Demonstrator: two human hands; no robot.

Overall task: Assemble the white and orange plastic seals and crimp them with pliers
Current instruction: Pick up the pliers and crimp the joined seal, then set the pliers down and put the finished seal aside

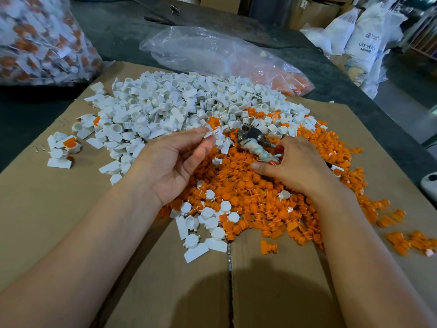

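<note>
The left hand pinches a small white plastic seal piece over the heap of orange plastic inserts. The right hand curls round the handles of the metal crimping pliers (head pointing far-left), which lie on that heap, atop the brown cardboard sheet.

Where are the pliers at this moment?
Head view, right of centre: the pliers lie on the orange parts, head toward the white pile, handles in the right hand.

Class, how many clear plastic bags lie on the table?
2: a full bag at far left, a nearly empty bag behind the white pile. Others may lie off-frame.
</note>
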